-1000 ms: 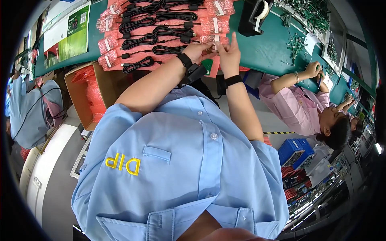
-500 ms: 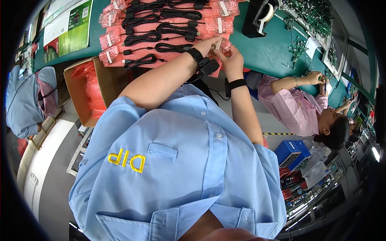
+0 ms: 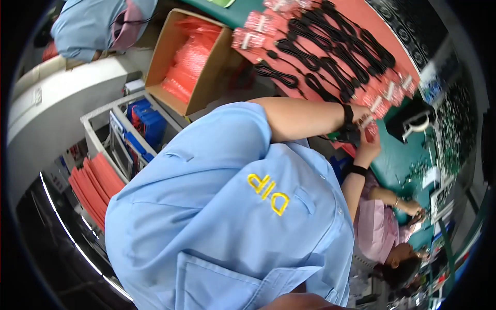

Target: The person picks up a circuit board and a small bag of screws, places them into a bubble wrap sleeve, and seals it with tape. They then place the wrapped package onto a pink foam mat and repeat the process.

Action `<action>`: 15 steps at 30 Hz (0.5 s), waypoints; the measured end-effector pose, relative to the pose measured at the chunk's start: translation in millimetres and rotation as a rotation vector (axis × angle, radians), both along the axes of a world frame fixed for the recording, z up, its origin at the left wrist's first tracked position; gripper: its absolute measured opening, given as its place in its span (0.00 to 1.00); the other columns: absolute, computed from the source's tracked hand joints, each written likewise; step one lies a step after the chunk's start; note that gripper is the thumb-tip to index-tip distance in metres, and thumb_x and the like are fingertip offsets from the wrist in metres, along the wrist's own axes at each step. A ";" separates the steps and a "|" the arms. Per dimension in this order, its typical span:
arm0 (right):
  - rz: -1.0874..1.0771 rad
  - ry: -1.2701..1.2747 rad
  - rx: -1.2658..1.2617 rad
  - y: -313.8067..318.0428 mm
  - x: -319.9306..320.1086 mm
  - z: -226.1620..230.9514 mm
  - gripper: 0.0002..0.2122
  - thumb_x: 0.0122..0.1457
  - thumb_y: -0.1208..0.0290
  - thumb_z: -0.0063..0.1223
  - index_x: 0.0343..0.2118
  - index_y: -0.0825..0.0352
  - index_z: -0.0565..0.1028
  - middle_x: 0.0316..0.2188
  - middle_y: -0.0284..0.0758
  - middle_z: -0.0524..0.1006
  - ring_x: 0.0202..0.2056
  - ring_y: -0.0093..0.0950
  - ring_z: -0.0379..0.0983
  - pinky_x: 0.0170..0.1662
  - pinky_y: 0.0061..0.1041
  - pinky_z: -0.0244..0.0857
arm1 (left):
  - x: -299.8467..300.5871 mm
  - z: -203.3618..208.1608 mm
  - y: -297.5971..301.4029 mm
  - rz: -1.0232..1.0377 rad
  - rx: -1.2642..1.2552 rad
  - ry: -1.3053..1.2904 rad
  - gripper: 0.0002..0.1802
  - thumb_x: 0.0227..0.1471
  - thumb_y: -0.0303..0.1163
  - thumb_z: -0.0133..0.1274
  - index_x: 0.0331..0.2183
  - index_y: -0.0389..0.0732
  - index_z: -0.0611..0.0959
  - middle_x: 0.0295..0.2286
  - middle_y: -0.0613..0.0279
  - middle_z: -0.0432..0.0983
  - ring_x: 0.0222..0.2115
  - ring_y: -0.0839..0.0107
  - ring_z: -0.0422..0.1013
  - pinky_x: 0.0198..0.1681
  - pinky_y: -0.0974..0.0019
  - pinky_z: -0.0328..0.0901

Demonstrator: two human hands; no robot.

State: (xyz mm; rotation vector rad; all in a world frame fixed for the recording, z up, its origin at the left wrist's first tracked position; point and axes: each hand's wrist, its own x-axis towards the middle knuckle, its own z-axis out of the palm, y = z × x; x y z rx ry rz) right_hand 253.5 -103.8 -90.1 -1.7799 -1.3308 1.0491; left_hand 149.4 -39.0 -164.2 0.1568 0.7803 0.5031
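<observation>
My left hand (image 3: 360,114) and my right hand (image 3: 369,148) meet at the near edge of the worktable. Between them is a small pink bubble-wrapped packet (image 3: 370,127) with a white strip on it. Both sets of fingers are closed on the packet; what is inside it I cannot make out. Coiled black cables (image 3: 310,57) lie in rows on a pink sheet (image 3: 356,14) beyond my left forearm. More bubble-wrapped packets (image 3: 391,93) line the right ends of the cables, others (image 3: 253,31) the left ends. Each wrist wears a black band.
A black tape dispenser (image 3: 411,121) stands on the green table (image 3: 392,160) right of my hands. To the left sits an open cardboard box (image 3: 195,101) holding pink bubble wrap (image 3: 191,62). A co-worker in pink (image 3: 380,222) works at the right; a person in blue (image 3: 88,26) is at far left.
The whole view has swung, so the table and my hands now appear farther right and lower. A rack with blue bins has come into view at left. My hands remain on the bubble-wrapped packet.
</observation>
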 end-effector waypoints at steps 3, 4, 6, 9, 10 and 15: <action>-0.014 -0.022 -0.146 4.8 14.2 0.6 0.17 0.46 0.73 0.63 0.39 0.75 0.73 0.32 0.36 0.77 0.32 0.23 0.73 0.38 0.23 0.67 | -23.4 16.6 -17.8 0.190 0.170 -0.072 0.15 0.44 0.44 0.57 0.25 0.42 0.79 0.17 0.67 0.69 0.16 0.75 0.65 0.17 0.71 0.59; 0.003 -0.014 -0.147 3.9 17.8 -3.7 0.17 0.46 0.73 0.63 0.39 0.75 0.73 0.32 0.36 0.77 0.32 0.23 0.73 0.38 0.23 0.67 | -58.3 62.6 -21.1 0.037 0.208 0.147 0.14 0.46 0.43 0.55 0.26 0.41 0.79 0.20 0.66 0.71 0.19 0.75 0.67 0.19 0.73 0.61; 0.105 -0.161 -0.093 5.3 16.6 -8.5 0.19 0.47 0.72 0.63 0.41 0.74 0.72 0.33 0.37 0.77 0.32 0.24 0.72 0.38 0.22 0.66 | -140.3 141.6 -27.5 -0.047 0.327 0.315 0.16 0.50 0.41 0.52 0.34 0.38 0.77 0.29 0.63 0.75 0.28 0.75 0.71 0.28 0.73 0.65; 0.163 -0.267 -0.053 6.2 17.9 -10.8 0.24 0.49 0.72 0.61 0.48 0.72 0.68 0.39 0.37 0.75 0.34 0.23 0.71 0.38 0.23 0.67 | -259.0 173.1 -46.8 0.406 0.533 0.364 0.16 0.53 0.35 0.50 0.42 0.37 0.74 0.35 0.60 0.76 0.32 0.76 0.73 0.34 0.75 0.67; 0.185 -0.266 -0.050 5.1 15.7 -5.3 0.24 0.49 0.72 0.61 0.48 0.72 0.68 0.39 0.37 0.75 0.34 0.23 0.71 0.38 0.23 0.67 | -299.9 159.9 -53.9 0.572 0.653 0.490 0.14 0.53 0.32 0.49 0.41 0.37 0.74 0.34 0.61 0.76 0.30 0.76 0.73 0.34 0.74 0.67; 0.047 -0.381 -0.123 2.3 -14.9 37.5 0.26 0.52 0.69 0.58 0.53 0.71 0.63 0.48 0.42 0.68 0.41 0.30 0.71 0.42 0.26 0.67 | -513.9 61.9 -140.6 0.959 0.153 1.492 0.14 0.45 0.28 0.54 0.35 0.32 0.77 0.31 0.54 0.76 0.31 0.67 0.73 0.35 0.69 0.68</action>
